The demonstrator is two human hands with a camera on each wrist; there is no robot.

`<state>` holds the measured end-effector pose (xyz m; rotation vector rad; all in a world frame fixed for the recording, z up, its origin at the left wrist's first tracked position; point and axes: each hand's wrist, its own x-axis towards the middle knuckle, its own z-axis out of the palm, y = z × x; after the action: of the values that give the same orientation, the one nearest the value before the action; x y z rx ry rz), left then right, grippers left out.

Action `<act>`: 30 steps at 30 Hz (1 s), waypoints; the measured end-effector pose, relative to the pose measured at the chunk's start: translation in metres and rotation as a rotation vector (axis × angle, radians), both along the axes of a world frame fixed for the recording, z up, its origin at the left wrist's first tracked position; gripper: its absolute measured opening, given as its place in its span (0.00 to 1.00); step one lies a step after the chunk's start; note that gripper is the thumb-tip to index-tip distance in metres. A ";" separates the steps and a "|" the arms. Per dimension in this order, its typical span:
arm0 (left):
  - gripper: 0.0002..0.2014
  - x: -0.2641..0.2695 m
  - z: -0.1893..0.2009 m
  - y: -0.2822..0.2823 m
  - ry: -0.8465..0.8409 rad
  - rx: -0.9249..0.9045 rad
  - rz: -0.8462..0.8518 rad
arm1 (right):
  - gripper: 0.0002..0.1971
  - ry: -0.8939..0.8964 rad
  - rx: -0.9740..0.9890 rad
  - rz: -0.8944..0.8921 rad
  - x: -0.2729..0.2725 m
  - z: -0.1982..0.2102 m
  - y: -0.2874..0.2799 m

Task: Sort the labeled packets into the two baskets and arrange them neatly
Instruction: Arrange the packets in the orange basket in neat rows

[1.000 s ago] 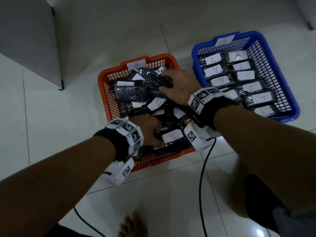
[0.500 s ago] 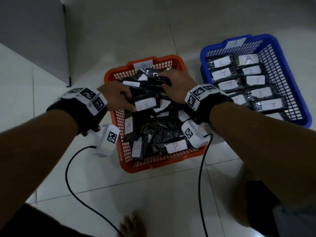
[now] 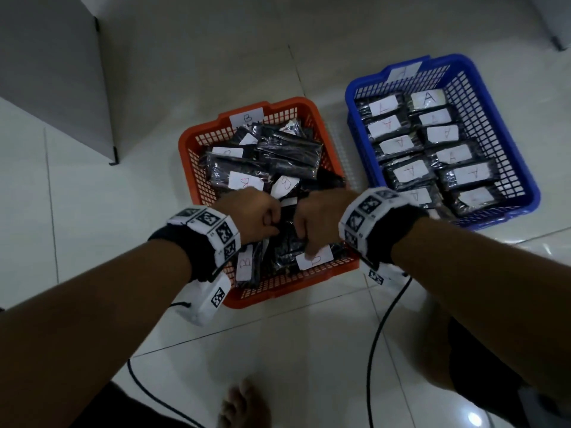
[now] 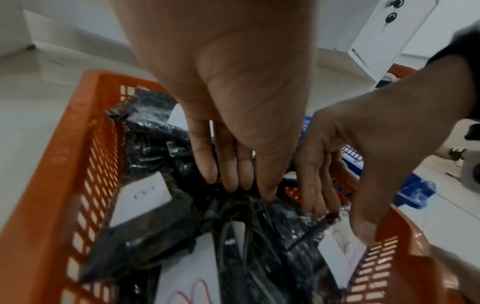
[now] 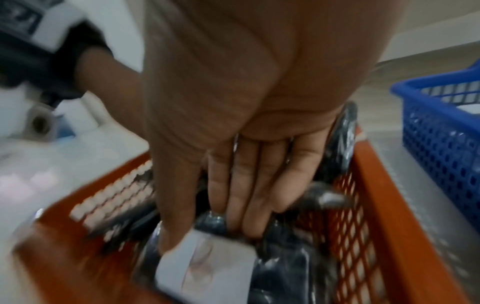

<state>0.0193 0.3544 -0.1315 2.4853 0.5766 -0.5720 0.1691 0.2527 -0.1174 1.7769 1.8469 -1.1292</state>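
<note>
- Black, glossy plastic packets (image 3: 287, 156) with white paper labels marked B lie jumbled in the orange basket (image 3: 188, 156), some flat, some on edge, several overlapping.
- Half a second ago the hands worked at the far end of this heap; now both have come to its near end, side by side, so the tidying seems to be moving through the pile while the sorting itself looks done.
- Left hand (image 3: 251, 216): fingers (image 4: 228, 174) held together and reaching straight down, tips pushing into crinkled film; whether they pinch it I cannot tell.
- Right hand (image 3: 318, 220): fingers (image 5: 249, 185) pressed together behind a near packet (image 3: 315, 259), thumb on its label side, apparently gripping it.
- Blue basket (image 3: 525, 168), just beside, holds A-labelled packets (image 3: 409, 173) in two orderly rows, flat and label-up.
- Both baskets are rigid lattice plastic with paper tags on their far rims, standing on pale, shiny floor tiles (image 3: 309, 350); black cables (image 3: 383, 329) trail from the wrist cameras.
</note>
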 end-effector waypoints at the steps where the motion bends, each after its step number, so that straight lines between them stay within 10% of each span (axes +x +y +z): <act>1: 0.09 0.000 -0.003 -0.004 0.011 -0.035 0.000 | 0.16 -0.043 -0.024 0.035 -0.003 -0.002 -0.005; 17: 0.06 0.015 -0.018 -0.003 -0.068 -0.175 0.268 | 0.10 0.009 0.089 -0.194 0.011 -0.013 -0.011; 23: 0.04 0.016 -0.021 -0.005 -0.080 -0.179 0.290 | 0.22 0.022 -0.084 0.007 0.001 -0.018 -0.015; 30: 0.07 0.020 -0.026 -0.017 -0.149 -0.098 0.293 | 0.16 0.207 0.034 -0.410 0.038 0.023 0.000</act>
<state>0.0394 0.3375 -0.1573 2.2717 0.8143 -0.2920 0.2068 0.2523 -0.0949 2.1982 1.6563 -1.4837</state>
